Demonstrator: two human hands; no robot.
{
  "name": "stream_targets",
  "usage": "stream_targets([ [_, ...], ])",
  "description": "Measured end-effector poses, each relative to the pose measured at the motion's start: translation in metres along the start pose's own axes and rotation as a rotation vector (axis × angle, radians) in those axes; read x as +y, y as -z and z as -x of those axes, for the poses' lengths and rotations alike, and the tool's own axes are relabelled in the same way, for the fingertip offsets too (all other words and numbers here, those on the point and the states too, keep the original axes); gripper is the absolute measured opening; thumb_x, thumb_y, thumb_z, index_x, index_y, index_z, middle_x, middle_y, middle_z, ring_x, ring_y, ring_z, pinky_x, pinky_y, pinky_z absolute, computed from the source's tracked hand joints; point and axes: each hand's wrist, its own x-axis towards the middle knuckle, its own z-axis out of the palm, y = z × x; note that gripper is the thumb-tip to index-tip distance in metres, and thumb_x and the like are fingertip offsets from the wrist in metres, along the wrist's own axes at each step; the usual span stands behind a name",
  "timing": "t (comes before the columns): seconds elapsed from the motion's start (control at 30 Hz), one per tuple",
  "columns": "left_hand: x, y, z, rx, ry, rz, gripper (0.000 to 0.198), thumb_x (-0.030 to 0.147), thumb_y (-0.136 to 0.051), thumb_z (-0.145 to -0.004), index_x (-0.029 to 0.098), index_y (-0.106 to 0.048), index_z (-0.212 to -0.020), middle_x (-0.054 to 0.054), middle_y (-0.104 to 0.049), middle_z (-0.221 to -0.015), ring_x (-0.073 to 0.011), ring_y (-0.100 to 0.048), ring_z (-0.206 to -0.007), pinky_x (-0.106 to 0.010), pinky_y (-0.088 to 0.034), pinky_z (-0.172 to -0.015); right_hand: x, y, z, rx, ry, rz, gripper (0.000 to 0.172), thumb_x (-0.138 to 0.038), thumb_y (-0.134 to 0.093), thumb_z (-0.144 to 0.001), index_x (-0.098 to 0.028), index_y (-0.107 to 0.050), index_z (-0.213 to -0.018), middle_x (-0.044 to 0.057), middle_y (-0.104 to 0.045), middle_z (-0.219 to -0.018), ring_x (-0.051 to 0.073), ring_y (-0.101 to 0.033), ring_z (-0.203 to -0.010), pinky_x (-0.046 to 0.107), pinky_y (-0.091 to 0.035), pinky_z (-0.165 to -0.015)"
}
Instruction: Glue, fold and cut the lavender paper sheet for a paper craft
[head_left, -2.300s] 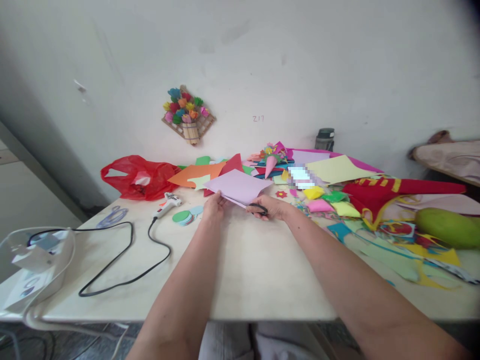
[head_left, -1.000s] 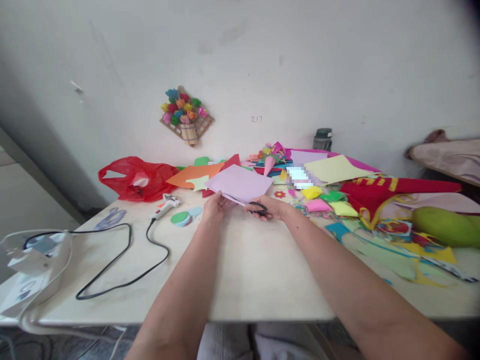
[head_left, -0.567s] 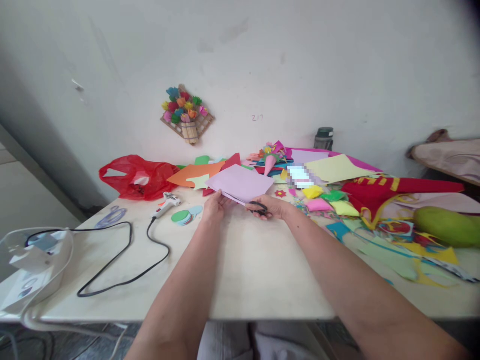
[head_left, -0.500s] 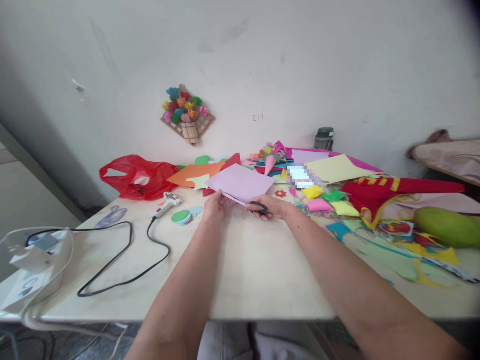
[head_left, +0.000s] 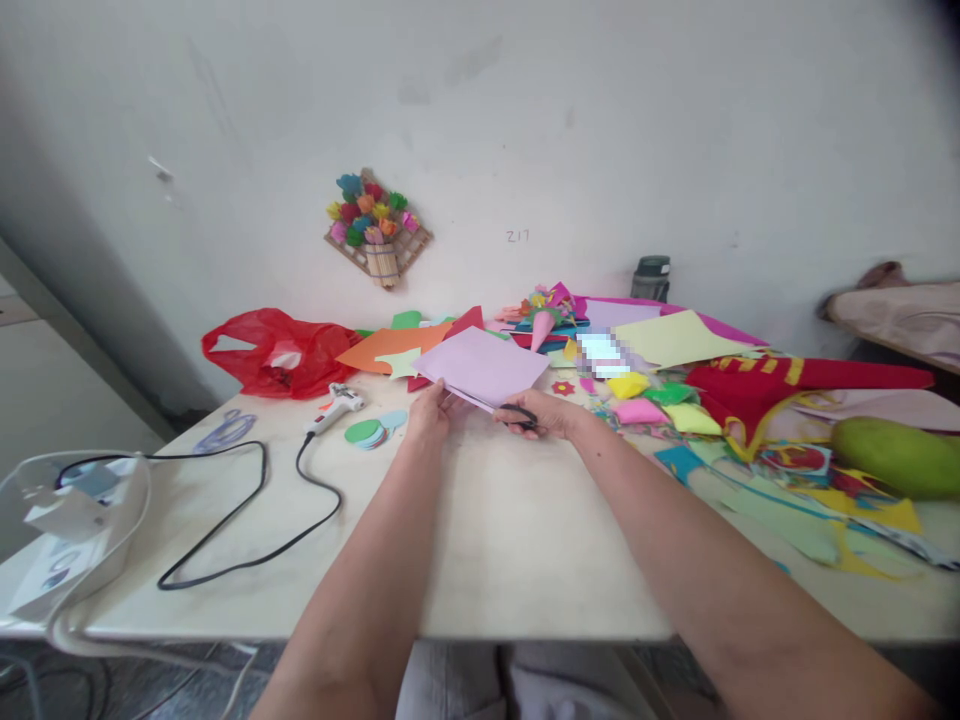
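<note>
A lilac sheet of paper (head_left: 484,366) is held up above the middle of the table, its near edge toward me. My left hand (head_left: 433,408) pinches that edge near its left end. My right hand (head_left: 551,412) is closed around the black handles of a pair of scissors (head_left: 517,417). The scissors point left along the near edge of the sheet, and their blades are mostly hidden at the paper. Behind the lilac sheet lie an orange sheet (head_left: 390,348) and a pale green cut piece (head_left: 400,363).
On the left are a glue gun (head_left: 337,407) with a black cord, paper circles (head_left: 365,432), a red plastic bag (head_left: 277,355) and a power strip box (head_left: 82,520). Paper scraps (head_left: 787,515), a green fruit (head_left: 892,457) and a phone (head_left: 602,355) lie on the right. A bottle (head_left: 650,278) stands behind.
The scissors' handles look slightly closer together in my right hand. Both hands keep nearly the same place at the sheet, and the view has shifted a little.
</note>
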Motion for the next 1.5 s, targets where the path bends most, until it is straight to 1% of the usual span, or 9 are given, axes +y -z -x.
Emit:
stream_targets([
  [0.17,0.000,0.000,-0.001,0.013,-0.001,0.004,0.005,0.008,-0.055,-0.072,0.013,-0.056,-0.072,-0.004,-0.062,-0.070,-0.0131,-0.062,-0.058,-0.033,-0.052,-0.067,0.000,-0.001,-0.001,0.030,-0.004,-0.004,0.020,-0.030,-0.061,-0.068,-0.013,-0.052,-0.070,-0.005,-0.047,-0.045,0.002,-0.033,-0.030,0.015,-0.021,-0.030],
  [0.33,0.001,-0.001,0.000,0.006,-0.006,-0.014,0.006,0.008,-0.053,-0.073,0.014,-0.055,-0.073,-0.002,-0.062,-0.063,-0.0121,-0.060,-0.057,-0.031,-0.052,-0.066,-0.001,-0.002,0.000,0.015,0.026,-0.003,0.020,-0.029,-0.061,-0.068,-0.012,-0.052,-0.068,-0.006,-0.046,-0.044,0.001,-0.032,-0.031,0.014,-0.021,-0.030],
  [0.53,0.002,0.000,0.003,-0.027,-0.003,-0.006,0.007,0.008,-0.050,-0.074,0.013,-0.055,-0.075,-0.004,-0.062,-0.066,-0.0139,-0.061,-0.062,-0.032,-0.052,-0.068,0.001,0.000,-0.001,0.032,0.021,0.015,0.018,-0.028,-0.059,-0.070,-0.010,-0.055,-0.072,-0.005,-0.047,-0.045,0.001,-0.032,-0.030,0.014,-0.021,-0.029],
  [0.67,0.004,0.001,0.002,-0.010,0.011,-0.007,0.004,0.012,-0.051,-0.074,0.013,-0.055,-0.075,-0.004,-0.061,-0.064,-0.0149,-0.061,-0.061,-0.032,-0.052,-0.067,0.005,0.006,-0.002,0.003,0.022,0.015,0.019,-0.029,-0.057,-0.071,-0.010,-0.056,-0.076,-0.004,-0.049,-0.047,0.002,-0.034,-0.030,0.015,-0.022,-0.030],
  [0.77,0.006,0.003,0.000,0.023,-0.002,-0.012,0.004,0.010,-0.052,-0.074,0.013,-0.054,-0.073,-0.004,-0.060,-0.061,-0.0141,-0.061,-0.058,-0.032,-0.052,-0.067,0.009,0.011,-0.003,-0.032,0.017,0.024,0.021,-0.031,-0.058,-0.071,-0.010,-0.056,-0.076,-0.004,-0.050,-0.048,0.002,-0.035,-0.030,0.015,-0.022,-0.030],
  [0.9,0.006,0.004,-0.002,0.028,-0.019,-0.035,0.005,0.008,-0.051,-0.074,0.012,-0.053,-0.071,-0.003,-0.060,-0.060,-0.0142,-0.061,-0.056,-0.034,-0.052,-0.066,0.013,0.015,-0.005,-0.048,-0.002,0.042,0.024,-0.034,-0.059,-0.071,-0.011,-0.056,-0.074,-0.004,-0.051,-0.049,0.002,-0.036,-0.031,0.015,-0.021,-0.029],
  [1.17,0.002,0.005,-0.005,0.011,-0.035,-0.048,0.005,0.009,-0.051,-0.075,0.012,-0.053,-0.071,-0.005,-0.061,-0.063,-0.0159,-0.062,-0.062,-0.035,-0.052,-0.067,0.009,0.011,-0.001,-0.031,-0.019,0.058,0.025,-0.037,-0.060,-0.069,-0.013,-0.053,-0.070,-0.004,-0.051,-0.050,0.002,-0.037,-0.031,0.015,-0.019,-0.030],
  [1.37,0.001,0.005,-0.004,0.002,-0.030,-0.033,0.004,0.009,-0.053,-0.074,0.012,-0.053,-0.071,-0.006,-0.061,-0.063,-0.0163,-0.062,-0.060,-0.036,-0.052,-0.067,0.009,0.009,-0.002,-0.028,-0.008,0.085,0.027,-0.039,-0.060,-0.068,-0.013,-0.054,-0.073,-0.005,-0.050,-0.050,0.002,-0.036,-0.031,0.016,-0.018,-0.030],
  [1.5,0.000,0.003,-0.001,-0.037,-0.031,-0.043,0.003,0.009,-0.053,-0.074,0.012,-0.054,-0.074,-0.006,-0.062,-0.065,-0.0166,-0.062,-0.061,-0.036,-0.052,-0.066,0.006,0.007,0.000,-0.010,-0.004,0.085,0.029,-0.041,-0.060,-0.068,-0.013,-0.054,-0.075,-0.005,-0.050,-0.051,0.002,-0.038,-0.032,0.015,-0.018,-0.031],
])
